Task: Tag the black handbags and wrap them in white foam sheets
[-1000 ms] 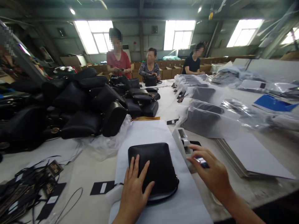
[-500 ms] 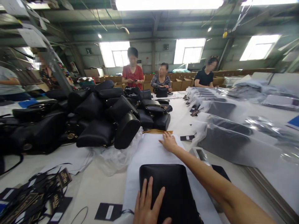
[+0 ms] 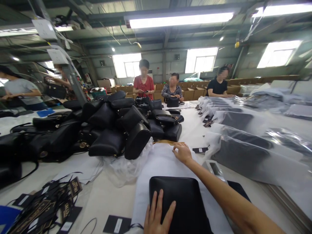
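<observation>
A black handbag [image 3: 182, 204] lies flat on a white sheet [image 3: 143, 191] at the near middle of the table. My left hand [image 3: 159, 214] rests on the bag's left part with its fingers spread. Beyond the bag, my right hand [image 3: 184, 152] is at the sheet's far edge, its fingers bent and closed on that edge. A brown-yellow strip [image 3: 162, 141] shows just past the sheet. From the bag's left side a thin cord runs to a black hang tag [image 3: 117, 224] with a white label.
Black handbags [image 3: 107, 143] are heaped at the left, above loose hang tags [image 3: 48, 208]. Bags in translucent wrapping [image 3: 246, 152] line the right side. A grey device [image 3: 214, 169] stands beside my right forearm. Several co-workers, one in a red shirt [image 3: 143, 85], are around the table.
My right hand's fingers have gone from lying stretched on the sheet to bending at its far edge. My left hand stays on the handbag. The view has tilted up slightly and shifted left.
</observation>
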Demonstrator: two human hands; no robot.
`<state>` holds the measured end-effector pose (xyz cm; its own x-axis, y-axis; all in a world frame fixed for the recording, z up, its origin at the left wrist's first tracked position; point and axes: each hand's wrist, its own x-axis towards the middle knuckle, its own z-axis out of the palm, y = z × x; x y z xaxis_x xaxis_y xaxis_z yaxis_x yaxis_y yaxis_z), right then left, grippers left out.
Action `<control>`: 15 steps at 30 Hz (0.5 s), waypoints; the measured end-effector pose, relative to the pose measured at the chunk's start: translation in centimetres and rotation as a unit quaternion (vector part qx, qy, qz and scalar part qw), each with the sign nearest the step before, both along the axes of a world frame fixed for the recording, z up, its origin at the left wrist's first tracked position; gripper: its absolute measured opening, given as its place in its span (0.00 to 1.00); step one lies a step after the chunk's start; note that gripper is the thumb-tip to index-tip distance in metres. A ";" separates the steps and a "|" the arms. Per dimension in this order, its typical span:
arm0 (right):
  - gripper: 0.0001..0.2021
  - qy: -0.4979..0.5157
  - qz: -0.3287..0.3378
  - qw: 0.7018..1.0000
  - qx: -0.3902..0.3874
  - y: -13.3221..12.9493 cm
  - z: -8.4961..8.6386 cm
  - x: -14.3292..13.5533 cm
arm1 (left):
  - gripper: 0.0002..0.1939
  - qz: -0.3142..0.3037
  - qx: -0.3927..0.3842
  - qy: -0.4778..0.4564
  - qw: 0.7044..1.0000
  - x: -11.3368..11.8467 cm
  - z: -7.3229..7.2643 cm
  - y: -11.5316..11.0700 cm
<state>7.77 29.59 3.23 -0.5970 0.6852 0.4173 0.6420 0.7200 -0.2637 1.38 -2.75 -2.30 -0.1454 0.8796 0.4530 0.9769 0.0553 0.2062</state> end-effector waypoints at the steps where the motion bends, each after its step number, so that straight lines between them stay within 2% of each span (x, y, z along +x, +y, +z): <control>1: 0.04 0.007 0.016 1.000 0.010 -0.5 0.5 0.4 | 0.40 -0.004 -0.009 -0.009 1.000 -0.3 0.5 -0.1; 3: 0.03 0.013 0.051 0.998 0.026 -1.7 1.6 1.3 | 0.36 -0.034 -0.028 -0.034 0.998 -1.4 2.0 -0.2; 5: 0.02 0.018 0.093 0.995 0.040 -3.1 2.7 2.5 | 0.32 -0.074 -0.037 -0.078 0.994 -2.9 4.2 0.4; 7: 0.02 0.028 0.141 0.988 0.052 -4.7 3.5 3.8 | 0.29 -0.078 -0.021 -0.137 0.987 -4.5 6.6 1.8; 9: 0.03 0.043 0.187 0.979 0.063 -6.2 4.3 5.1 | 0.29 -0.066 0.029 -0.170 0.983 -5.9 8.9 4.0; 12: 0.04 0.049 0.240 0.967 0.072 -8.4 5.1 7.1 | 0.38 -0.074 0.084 -0.123 0.986 -7.4 11.6 7.9; 14: 0.06 0.043 0.270 0.959 0.079 -9.6 5.5 8.3 | 0.42 -0.083 0.062 -0.044 0.994 -8.1 13.0 9.9; 15: 0.06 0.039 0.282 0.955 0.080 -10.2 5.7 8.9 | 0.41 -0.093 0.042 -0.006 0.995 -8.3 13.6 10.6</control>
<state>16.63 19.43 8.97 -0.8150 0.1876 0.5483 0.1236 0.9806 -0.1519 -6.93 7.80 11.26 0.0105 0.8511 0.5248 0.9658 -0.1446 0.2152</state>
